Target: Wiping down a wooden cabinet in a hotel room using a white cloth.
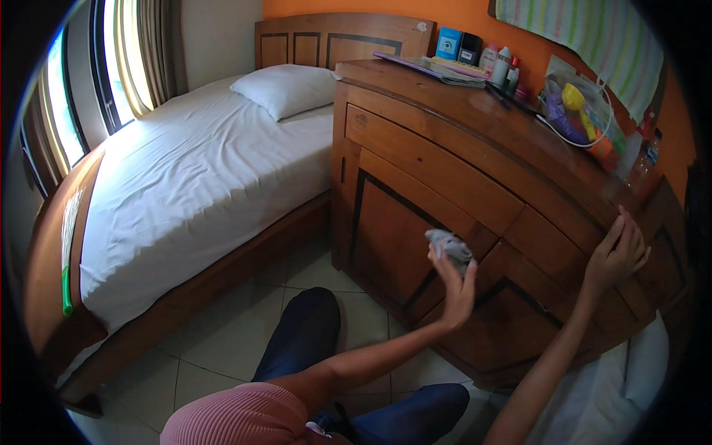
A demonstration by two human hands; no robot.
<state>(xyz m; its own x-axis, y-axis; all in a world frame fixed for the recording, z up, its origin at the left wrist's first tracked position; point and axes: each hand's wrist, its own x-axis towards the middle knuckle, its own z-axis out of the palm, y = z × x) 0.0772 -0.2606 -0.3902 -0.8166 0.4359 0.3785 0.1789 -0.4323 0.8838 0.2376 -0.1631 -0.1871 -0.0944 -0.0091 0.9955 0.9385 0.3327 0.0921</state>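
A crumpled grey cloth is between the thumb and fingers of my left hand, in front of the doors of a wooden cabinet. My right hand is at the cabinet's front top edge, further right, with its fingers extended and nothing visible in them. Whether its fingertips press on the wood I cannot tell. On the cabinet top lie notebooks and a pen. A clear plastic bag of colourful toys sits towards the right.
Bottles and small boxes stand along the orange wall. Left of the cabinet is a bed with a white sheet and a pillow. A stick broom with a green handle lies on the bed's wooden footboard. White bedding is at lower right.
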